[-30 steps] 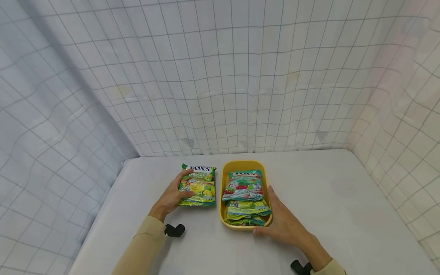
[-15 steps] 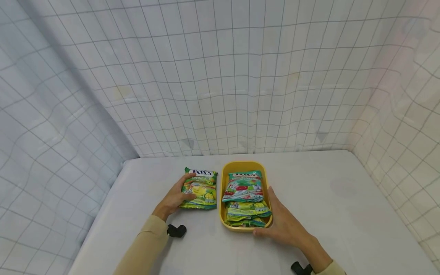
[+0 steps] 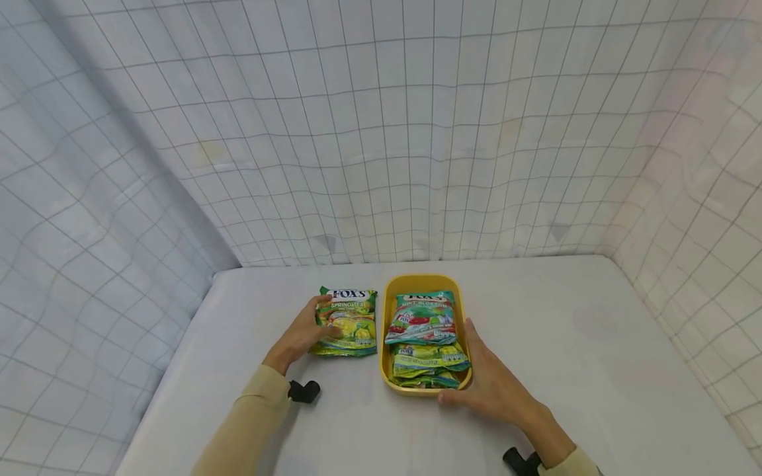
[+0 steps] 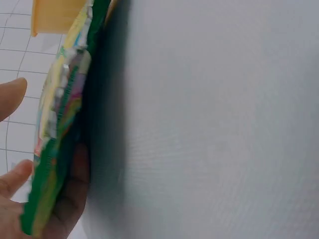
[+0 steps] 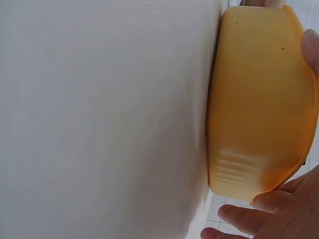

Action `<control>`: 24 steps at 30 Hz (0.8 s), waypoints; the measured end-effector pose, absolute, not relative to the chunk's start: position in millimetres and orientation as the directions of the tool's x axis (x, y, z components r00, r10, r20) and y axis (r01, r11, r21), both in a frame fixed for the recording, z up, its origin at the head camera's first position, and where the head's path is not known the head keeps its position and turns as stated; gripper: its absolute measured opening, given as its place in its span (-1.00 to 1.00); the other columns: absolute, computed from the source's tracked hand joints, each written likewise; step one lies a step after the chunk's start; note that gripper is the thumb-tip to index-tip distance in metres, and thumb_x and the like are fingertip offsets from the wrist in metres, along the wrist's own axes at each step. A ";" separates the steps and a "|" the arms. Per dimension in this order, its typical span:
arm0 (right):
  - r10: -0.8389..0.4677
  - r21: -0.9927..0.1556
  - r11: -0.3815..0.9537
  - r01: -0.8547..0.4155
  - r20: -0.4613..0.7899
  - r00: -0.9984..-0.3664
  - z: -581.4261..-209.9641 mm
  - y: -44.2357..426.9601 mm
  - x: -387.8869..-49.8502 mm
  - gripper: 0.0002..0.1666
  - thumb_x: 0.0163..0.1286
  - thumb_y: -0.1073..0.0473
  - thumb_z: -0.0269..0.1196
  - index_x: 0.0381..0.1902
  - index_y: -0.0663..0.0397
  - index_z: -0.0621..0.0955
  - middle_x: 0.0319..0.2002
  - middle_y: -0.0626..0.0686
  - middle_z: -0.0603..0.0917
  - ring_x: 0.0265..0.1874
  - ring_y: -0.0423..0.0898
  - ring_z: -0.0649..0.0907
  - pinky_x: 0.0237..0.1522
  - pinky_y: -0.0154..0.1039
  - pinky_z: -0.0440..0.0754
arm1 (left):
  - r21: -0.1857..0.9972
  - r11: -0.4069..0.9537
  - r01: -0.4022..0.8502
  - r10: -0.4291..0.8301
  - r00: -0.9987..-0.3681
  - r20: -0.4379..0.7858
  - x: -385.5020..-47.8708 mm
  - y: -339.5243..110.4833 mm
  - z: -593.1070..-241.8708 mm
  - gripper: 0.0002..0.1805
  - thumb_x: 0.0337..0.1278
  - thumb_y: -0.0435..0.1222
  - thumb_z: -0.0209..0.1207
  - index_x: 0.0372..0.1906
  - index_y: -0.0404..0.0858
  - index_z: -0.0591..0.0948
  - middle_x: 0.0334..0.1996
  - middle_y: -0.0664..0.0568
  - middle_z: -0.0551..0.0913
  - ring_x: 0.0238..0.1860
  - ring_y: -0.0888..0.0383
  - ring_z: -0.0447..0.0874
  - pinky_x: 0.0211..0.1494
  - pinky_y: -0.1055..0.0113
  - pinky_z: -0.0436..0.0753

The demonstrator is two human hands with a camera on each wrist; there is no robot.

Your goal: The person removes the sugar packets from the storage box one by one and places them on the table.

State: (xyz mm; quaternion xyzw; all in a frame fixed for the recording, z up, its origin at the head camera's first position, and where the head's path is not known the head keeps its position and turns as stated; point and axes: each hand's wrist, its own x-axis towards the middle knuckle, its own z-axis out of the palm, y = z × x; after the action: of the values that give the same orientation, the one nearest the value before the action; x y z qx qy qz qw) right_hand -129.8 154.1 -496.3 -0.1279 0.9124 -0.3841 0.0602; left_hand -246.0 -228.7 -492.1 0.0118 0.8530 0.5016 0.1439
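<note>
Yellow tub, touched by the spread right hand, stands just beside the sweet bag, pinched half-closed by the left hand, fingers seemingly underneath. Picking up appears in hand; next calls for a clean lift.

Lettering, by item:

1. Fox's Spring Tea packet, left of centre in the head view. Brand "FOX'S" in dark capitals on a white band along the top; variety "SPRING TEA" beneath. Smaller print lower down: illegible.

2. Fox's Mint Blossom packet, teal, right of the frame's middle. Brand "FOX'S" across the top edge, its upper part cut off; variety "MINT BLOSSOM" directly below. Small marks at the lower right: too small to read.

3. Yellow-green packet, just below item 2. Line of print across the front: illegible at this size.
</note>
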 end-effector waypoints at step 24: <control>-0.285 -0.736 0.646 -0.203 0.014 -0.958 -498.1 153.7 -129.5 0.68 -0.03 -0.49 0.50 0.66 0.06 -0.26 0.64 0.10 -0.13 0.58 0.10 0.04 0.46 0.17 0.16 | 0.937 0.338 -0.089 0.136 -0.980 -0.142 -235.7 -222.1 -459.3 -0.09 0.33 -0.35 0.30 0.60 -0.33 0.02 0.55 -0.36 0.06 0.55 -0.29 0.03 0.48 -0.18 0.20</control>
State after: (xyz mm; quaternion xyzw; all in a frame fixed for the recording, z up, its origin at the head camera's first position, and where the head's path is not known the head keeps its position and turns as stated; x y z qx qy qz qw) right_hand -129.5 153.7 -498.1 -0.1347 0.9058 -0.3984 0.0515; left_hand -235.7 -222.1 -459.3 0.0146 0.8120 0.5752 0.0978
